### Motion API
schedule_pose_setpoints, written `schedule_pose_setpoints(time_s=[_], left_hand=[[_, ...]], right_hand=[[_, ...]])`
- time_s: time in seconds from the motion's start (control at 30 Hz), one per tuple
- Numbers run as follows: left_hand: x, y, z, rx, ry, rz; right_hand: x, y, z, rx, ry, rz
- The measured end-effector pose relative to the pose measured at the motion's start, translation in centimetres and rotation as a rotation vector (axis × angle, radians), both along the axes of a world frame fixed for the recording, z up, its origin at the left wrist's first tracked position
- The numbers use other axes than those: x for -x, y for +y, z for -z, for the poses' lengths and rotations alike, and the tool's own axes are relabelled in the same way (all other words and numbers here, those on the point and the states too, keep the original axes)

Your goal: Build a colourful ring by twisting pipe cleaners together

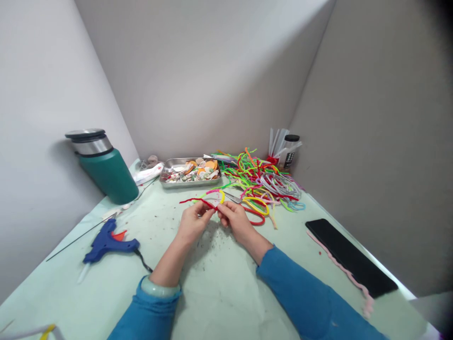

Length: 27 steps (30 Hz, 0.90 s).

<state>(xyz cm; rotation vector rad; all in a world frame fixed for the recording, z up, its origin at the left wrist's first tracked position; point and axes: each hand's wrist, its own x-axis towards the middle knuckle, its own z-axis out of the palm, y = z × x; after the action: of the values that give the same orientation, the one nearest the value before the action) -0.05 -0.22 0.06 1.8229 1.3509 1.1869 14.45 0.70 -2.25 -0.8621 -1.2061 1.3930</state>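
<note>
Near the middle of the table my left hand (pixel 194 221) pinches a red pipe cleaner (pixel 194 200), whose free end sticks out to the left. My right hand (pixel 235 219) closes its fingertips on the same red strand, almost touching the left hand. A curved pipe cleaner of yellow, pink and green (pixel 222 196) arcs up behind the fingers; whether it is joined to the red one I cannot tell. Just beyond my right hand lie scissors with red and yellow handles (pixel 264 208), their blades partly covered by the hand and the strands.
Behind lie a metal tray (pixel 191 184) of small flat pieces and a heap of coloured pipe cleaners (pixel 255 170). A green bottle (pixel 106 172) and a blue glue gun (pixel 109 242) stand left. Right are a black phone (pixel 350 257), a pink fuzzy strand (pixel 339 267) and a black-lidded jar (pixel 289 151).
</note>
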Motion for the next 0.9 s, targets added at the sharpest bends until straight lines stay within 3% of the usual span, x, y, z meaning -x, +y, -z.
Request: schedule_pose_setpoints(time_s=[0.43, 0.67, 0.9], left_hand=[[0.00, 0.04, 0.08, 0.012, -0.011, -0.064], [0.06, 0.20, 0.31, -0.041, 0.037, -0.084], [0.07, 0.18, 0.38, -0.033, 0.052, -0.077]], right_hand=[[0.03, -0.02, 0.00, -0.021, -0.013, -0.067], [0.44, 0.14, 0.88, -0.120, -0.157, 0.040], [0.42, -0.02, 0.84, -0.153, -0.159, 0.061]])
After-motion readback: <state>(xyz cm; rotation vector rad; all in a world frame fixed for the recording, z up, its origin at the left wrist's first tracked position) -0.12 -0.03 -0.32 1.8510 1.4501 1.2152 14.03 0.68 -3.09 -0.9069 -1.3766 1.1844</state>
